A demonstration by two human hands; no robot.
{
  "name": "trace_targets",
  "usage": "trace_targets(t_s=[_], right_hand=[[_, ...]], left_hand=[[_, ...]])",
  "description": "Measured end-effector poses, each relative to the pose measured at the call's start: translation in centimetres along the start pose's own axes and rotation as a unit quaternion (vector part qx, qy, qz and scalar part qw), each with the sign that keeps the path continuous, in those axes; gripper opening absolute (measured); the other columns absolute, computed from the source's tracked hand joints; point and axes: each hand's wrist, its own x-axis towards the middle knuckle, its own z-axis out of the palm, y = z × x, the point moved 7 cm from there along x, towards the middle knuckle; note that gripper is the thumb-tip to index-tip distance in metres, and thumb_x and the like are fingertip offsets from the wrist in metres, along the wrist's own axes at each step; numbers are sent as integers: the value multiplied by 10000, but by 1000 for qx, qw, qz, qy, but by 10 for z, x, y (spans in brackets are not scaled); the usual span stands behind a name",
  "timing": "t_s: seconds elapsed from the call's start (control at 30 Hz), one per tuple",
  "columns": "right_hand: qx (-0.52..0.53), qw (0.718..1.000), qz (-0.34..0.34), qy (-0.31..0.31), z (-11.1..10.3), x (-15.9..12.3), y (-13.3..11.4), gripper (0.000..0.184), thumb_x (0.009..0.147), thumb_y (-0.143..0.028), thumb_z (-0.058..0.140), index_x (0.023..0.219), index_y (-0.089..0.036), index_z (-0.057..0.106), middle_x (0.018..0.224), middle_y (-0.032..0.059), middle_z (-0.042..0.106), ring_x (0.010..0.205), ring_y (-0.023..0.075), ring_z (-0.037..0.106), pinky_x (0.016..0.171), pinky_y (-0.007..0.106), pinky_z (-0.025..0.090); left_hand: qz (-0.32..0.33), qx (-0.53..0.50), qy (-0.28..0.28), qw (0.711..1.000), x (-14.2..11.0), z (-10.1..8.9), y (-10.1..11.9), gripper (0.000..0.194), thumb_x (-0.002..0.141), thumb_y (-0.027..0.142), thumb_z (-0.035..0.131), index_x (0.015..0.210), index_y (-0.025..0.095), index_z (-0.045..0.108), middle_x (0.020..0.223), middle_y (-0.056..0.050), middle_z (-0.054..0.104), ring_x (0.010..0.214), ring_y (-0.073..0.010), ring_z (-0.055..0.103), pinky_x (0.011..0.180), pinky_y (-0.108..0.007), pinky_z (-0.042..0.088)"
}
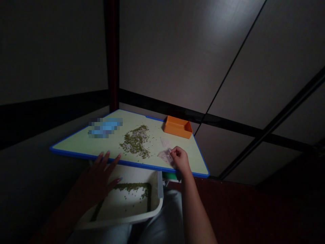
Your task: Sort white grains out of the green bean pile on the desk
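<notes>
My left hand [100, 176] hangs below the near edge of a pale green table [83, 144] with a blue rim, fingers spread and open, over a white tray [142, 211] on my lap. Green beans lie along the tray's far side. A pile of small green beans [135, 140] is scattered on the middle of the table. My right hand [180, 159] rests on the table near its front right edge, fingers pinched on a small clear plastic bag [164, 155].
An orange rectangular box [177, 127] stands at the table's far right corner. A blurred blue patch [105, 127] lies at the far left. Dark walls and a dark post surround the table. Another clear wrapper [164, 141] lies beyond the bag.
</notes>
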Motion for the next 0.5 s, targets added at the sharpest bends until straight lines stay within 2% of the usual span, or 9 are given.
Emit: trace_targets(t_s=[0.33,0.5], right_hand=[[9,1000,1,-15,2,-1,-1,245,754,-427,599,665,-203,553,534,-71,412,507,108,363,506,227,273],[18,999,-7,-46,7,-1,-1,236,763,-414,600,677,-198,553,551,-67,427,518,107,380,518,220,286]], left_hand=[[0,25,-18,1000,2,-3,2,657,862,460,528,1461,218,413,1554,-220,356,1460,-391,290,996,-514,472],[3,16,-12,1000,2,-1,1,658,850,446,540,1452,206,427,1550,-222,360,1452,-398,302,1038,-527,439]])
